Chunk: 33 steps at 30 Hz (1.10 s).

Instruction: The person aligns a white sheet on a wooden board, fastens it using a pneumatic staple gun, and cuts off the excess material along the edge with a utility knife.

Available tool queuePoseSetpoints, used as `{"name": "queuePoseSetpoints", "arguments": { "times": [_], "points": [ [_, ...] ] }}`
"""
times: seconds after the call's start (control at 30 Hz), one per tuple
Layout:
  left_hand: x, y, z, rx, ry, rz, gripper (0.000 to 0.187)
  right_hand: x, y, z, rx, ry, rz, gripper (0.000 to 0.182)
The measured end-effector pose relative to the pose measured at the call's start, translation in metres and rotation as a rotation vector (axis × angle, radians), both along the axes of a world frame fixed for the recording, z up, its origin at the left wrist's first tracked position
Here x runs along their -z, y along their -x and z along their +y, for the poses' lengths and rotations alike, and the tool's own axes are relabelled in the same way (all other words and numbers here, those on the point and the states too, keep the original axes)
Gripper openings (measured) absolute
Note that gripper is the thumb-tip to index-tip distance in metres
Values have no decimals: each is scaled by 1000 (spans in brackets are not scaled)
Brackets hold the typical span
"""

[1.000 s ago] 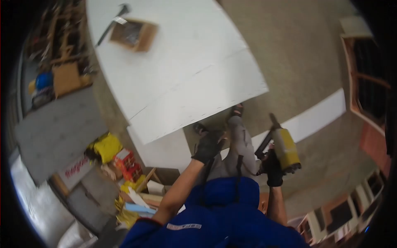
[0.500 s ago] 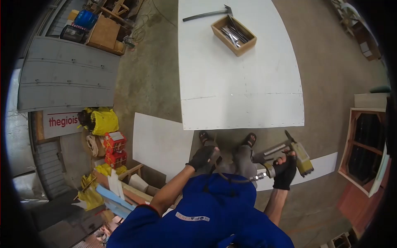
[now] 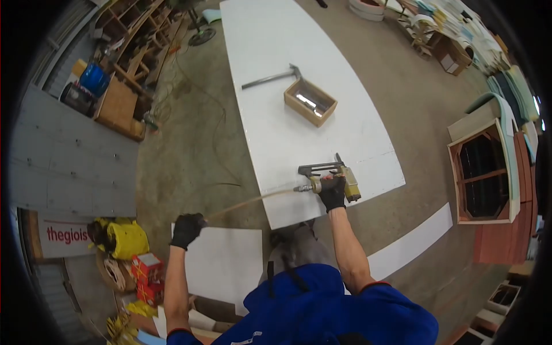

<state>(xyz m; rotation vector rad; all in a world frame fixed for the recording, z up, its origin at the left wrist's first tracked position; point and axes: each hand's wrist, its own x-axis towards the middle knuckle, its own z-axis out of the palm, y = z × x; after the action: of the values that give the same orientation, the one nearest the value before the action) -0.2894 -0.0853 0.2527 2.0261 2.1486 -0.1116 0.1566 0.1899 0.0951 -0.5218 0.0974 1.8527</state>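
In the head view my right hand, in a black fingerless glove, grips the handle of a yellow-green and black pneumatic staple gun over the white panel. An air hose runs from the gun's metal coupling to my left hand, which is closed around it, out to the left above the floor. Farther up the panel sits a small wooden box with shiny metal strips inside. A hammer lies beside it, its head near the box's corner.
A smaller white sheet lies on the floor at front left, and a white strip at right. Yellow bags and red boxes stand at left. A wooden frame stands at right. Loose hose trails over the floor.
My right hand has moved forward and left with the staple gun, from beside my legs to over the panel. My left hand has swung out left, drawing the hose straighter. The view has shifted.
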Motion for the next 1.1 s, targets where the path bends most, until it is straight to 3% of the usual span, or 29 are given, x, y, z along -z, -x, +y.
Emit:
{"name": "queuePoseSetpoints", "arguments": {
  "times": [0.03, 0.1, 0.13, 0.23, 0.37, 0.43, 0.47, 0.5, 0.53, 0.57, 0.63, 0.77, 0.8, 0.83, 0.87, 0.9, 0.93, 1.0, 1.03, 1.1],
  "points": [
    [-23, 8, 23, -31, -78, 24, 26, 1, 3, 10, 14, -20, 11, 43],
    [-38, 24, 70, 18, -206, 44, 25, 9, 8, 35, -124, -413, -844, 46],
    [-35, 33, 90, 23, -222, 50, 22, 13, 9, 52, -18, -3, 13, 47],
    [-14, 47, 145, 14, -112, 307, 20, 31, 27, 94, 25, 77, 56, 42],
    [12, 58, 212, -202, 123, 357, 20, 23, 46, 140, -14, 128, 58, 42],
    [21, 63, 235, -204, 136, 374, 21, 30, 50, 152, -108, -422, -406, 37],
    [28, 66, 245, -228, 142, 381, 23, 35, 58, 164, -9, -154, -123, 32],
    [36, 70, 254, -236, 196, 375, 24, 41, 53, 164, -16, -14, -72, 31],
    [42, 72, 262, -222, 197, 370, 24, 5, 53, 160, -23, 124, -19, 31],
    [49, 74, 269, -186, 248, 374, 24, 19, 55, 163, -97, -252, -540, 36],
    [72, 87, 282, -99, 285, 384, 22, 18, 56, 158, 0, 127, -78, 39],
    [131, 114, 337, -21, 470, 258, 21, 1, 63, 156, -11, 225, -111, 40],
    [151, 121, 360, 112, 651, 259, 25, -5, 65, 158, 9, 234, -129, 40],
    [165, 126, 378, 249, 836, 262, 30, -12, 71, 155, 27, 278, -327, 42],
    [161, 117, 400, 295, 777, 218, 33, -21, 75, 153, 45, 323, -523, 43],
    [152, 105, 419, 304, 562, 92, 31, -35, 75, 156, -143, 482, -760, 42],
    [147, 95, 442, 308, 343, -35, 29, -37, 77, 154, -121, 504, -767, 42],
    [152, 76, 505, 370, 228, 32, 24, -41, 78, 153, -343, 291, -1045, 55],
    [143, 65, 525, 290, 96, 3, 24, -36, 77, 154, -312, 312, -1048, 55],
    [141, 52, 560, 124, -116, 18, 27, -20, 74, 154, -457, 115, -1617, 53]
  ]
}}
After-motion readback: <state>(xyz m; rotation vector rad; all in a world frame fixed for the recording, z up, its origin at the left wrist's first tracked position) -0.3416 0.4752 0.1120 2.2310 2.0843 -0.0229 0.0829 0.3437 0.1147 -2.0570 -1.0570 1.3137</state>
